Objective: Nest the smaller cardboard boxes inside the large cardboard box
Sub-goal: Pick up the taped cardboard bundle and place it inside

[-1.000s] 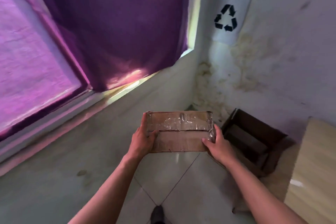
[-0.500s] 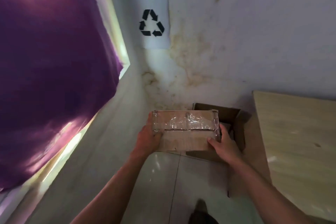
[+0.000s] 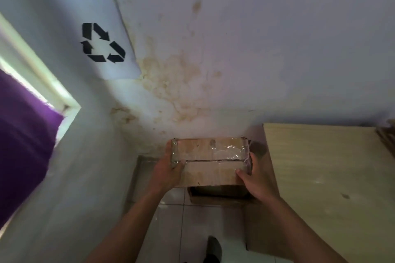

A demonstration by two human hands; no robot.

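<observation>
Gripping the taped brown cardboard box (image 3: 210, 161) between left hand (image 3: 165, 170) and right hand (image 3: 255, 179), I had swung it over the large open cardboard box (image 3: 218, 195), ready to lower.

We see dim, soft, bluish light; daylight glows far left of our hands (image 3: 213, 177), tape (image 3: 226, 149) between them glares, and edges bend and blur.

black recycling symbol (image 3: 102, 43) on white wall sheet (image 3: 119, 66)
</observation>
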